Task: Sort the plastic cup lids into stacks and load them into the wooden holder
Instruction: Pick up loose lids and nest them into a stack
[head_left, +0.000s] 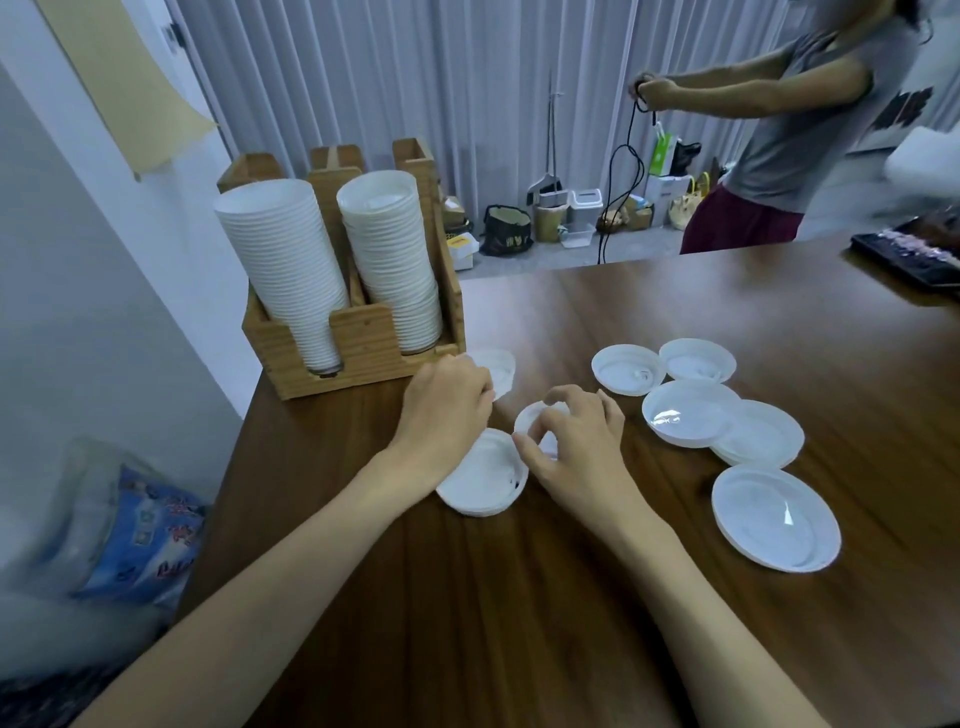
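Fingers (571, 400) of the right hand (576, 447) are pinching a small lid (525, 420) over the table (519, 597). Left hand (447, 410) is lying curled against a flat lid (503, 368) just beside the wooden holder (363, 343); whether it is grasping cannot be told. Tall lid stacks (291, 280) are standing in the holder. Loose lids (776, 517) are lying to the right.
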